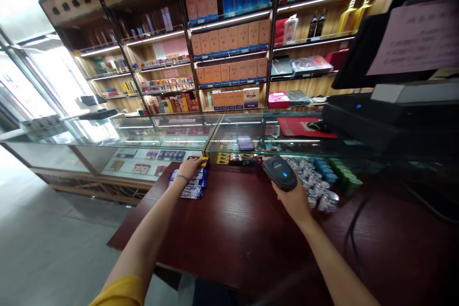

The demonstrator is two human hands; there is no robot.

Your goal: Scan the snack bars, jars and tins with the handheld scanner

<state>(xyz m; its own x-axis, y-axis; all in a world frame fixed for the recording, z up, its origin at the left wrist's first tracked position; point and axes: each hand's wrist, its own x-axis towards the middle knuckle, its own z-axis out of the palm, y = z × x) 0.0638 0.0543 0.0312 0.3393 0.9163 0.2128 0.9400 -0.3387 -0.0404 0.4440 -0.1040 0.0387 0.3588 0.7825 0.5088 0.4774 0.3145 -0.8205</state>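
In my right hand (292, 196) is a black handheld barcode scanner (279, 173) with a lit blue light, raised over the dark red wooden table (233, 220). My left hand (189, 169) reaches to the table's far left, its fingers closed on a small yellow packet (204, 161); the fingertips are partly hidden. Below and beside that hand lie several blue-and-white snack packets (192, 192) in a stack of rows. To the right of the scanner stand rows of small silver-topped cans (328, 201), with blue cans (327, 169) and green cans (346, 177) alongside.
A glass display counter (172, 129) borders the table's far side, with a red mat (297, 126) on top. A black monitor (358, 52) bearing a paper sheet rises at right. A black cable (351, 229) lies across the table's right. Shelves of boxes (229, 40) line the wall.
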